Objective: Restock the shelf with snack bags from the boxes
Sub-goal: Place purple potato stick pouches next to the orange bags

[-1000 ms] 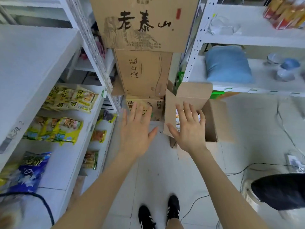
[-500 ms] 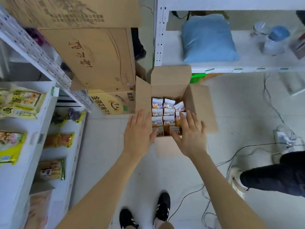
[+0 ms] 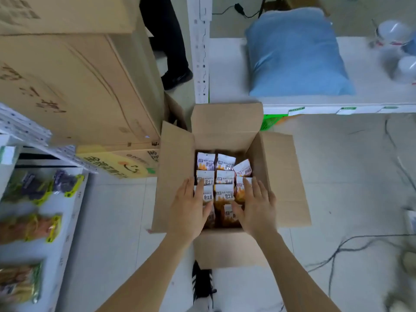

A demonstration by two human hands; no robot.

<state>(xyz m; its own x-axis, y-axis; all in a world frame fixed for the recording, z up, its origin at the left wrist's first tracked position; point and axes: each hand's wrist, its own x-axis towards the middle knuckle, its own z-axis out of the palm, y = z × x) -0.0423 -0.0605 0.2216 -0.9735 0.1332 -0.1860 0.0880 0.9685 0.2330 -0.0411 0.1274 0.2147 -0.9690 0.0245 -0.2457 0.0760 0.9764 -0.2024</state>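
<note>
- Both hands are over the open box (image 3: 225, 122) on the floor, flaps folded out so I can get in.
- Left hand (image 3: 189, 210) is flat, fingers straight, on the snack bags' (image 3: 224, 176) left side.
- Right hand (image 3: 256, 210) mirrors it, fingers spread; holding nothing yet.
- I'm bracketing the bags, probably to scoop several for the shelf (image 3: 67, 221) on my left.

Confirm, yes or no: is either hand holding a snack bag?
No, the left hand and right hand lie open-fingered over the snack bags in the box.
</note>
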